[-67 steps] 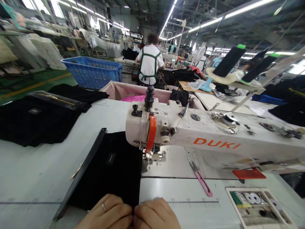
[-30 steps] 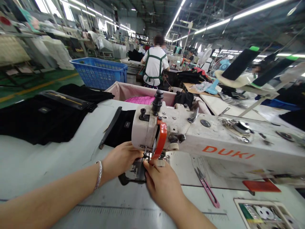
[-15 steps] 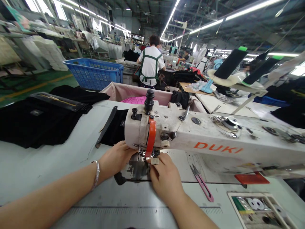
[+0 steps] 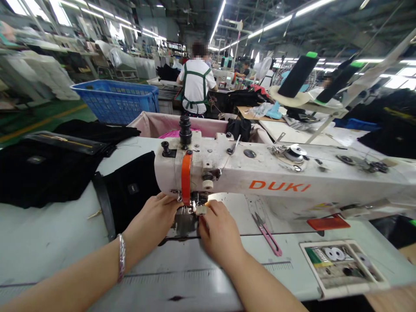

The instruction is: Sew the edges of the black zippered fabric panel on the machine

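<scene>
A white DUKI sewing machine (image 4: 279, 177) stands across the table. Both my hands are at its needle area, under the orange guard (image 4: 186, 177). My left hand (image 4: 151, 221) lies on the right edge of a black fabric piece (image 4: 130, 190), fingertips hidden under the machine head. A dark strip (image 4: 104, 208) borders that fabric's left side. My right hand (image 4: 221, 234) has its fingertips against the presser foot and metal plate (image 4: 183, 223); what they pinch is hidden.
Pink thread snips (image 4: 268, 236) and a tray of bobbins (image 4: 341, 266) lie to the right. A pile of black garments (image 4: 42, 169) covers the left table. Behind are a pink-lined bin (image 4: 152, 123), a blue basket (image 4: 113, 99), thread cones (image 4: 297, 76) and a person in a green-strapped apron (image 4: 195, 86).
My hands went from the table's near edge up to the needle. The black fabric slid behind the machine head, then swung back left and nearer, its strip now pointing toward me.
</scene>
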{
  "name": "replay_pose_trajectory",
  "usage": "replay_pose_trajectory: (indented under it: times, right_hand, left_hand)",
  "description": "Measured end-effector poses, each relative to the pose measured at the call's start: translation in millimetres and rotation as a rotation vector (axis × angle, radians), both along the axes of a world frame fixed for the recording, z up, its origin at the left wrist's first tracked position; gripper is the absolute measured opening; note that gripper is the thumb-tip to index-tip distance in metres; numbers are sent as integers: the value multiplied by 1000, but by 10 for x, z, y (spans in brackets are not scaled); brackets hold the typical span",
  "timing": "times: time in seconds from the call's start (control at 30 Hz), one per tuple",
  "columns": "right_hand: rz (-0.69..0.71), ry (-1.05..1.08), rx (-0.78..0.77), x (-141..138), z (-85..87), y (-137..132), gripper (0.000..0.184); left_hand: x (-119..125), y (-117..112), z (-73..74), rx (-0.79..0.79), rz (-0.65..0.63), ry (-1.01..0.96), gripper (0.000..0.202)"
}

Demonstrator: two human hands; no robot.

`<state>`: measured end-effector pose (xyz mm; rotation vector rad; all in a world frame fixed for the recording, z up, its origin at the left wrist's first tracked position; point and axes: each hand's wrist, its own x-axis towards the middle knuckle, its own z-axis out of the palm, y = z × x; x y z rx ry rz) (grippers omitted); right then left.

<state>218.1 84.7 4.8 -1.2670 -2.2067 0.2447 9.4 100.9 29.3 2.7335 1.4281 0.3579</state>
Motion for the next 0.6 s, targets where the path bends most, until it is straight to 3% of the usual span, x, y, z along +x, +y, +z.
replay_pose_trajectory:
  times: [0.17, 0.27, 0.37, 0.5, 0.6]
  right_hand:
    - [-51, -83, -12, 32, 46, -15, 10]
    - [-23, -82, -10, 52, 50, -1, 7]
    - [-15, -63, 0, 49, 16, 51, 10]
    - [-24, -63, 16, 38, -17, 70, 14]
    - [135, -84, 48, 59, 1, -27, 17]
  left_hand:
    - [-65, -53, 252, -157, -6, -58, 29]
    - [-103, -119, 311, -240, -24, -86, 30]
    - [-137, -214, 210, -268, -89, -124, 37]
    - [-145, -395, -51, -96, -104, -112, 46]
    - [-128, -507, -168, 45, -93, -88, 46]
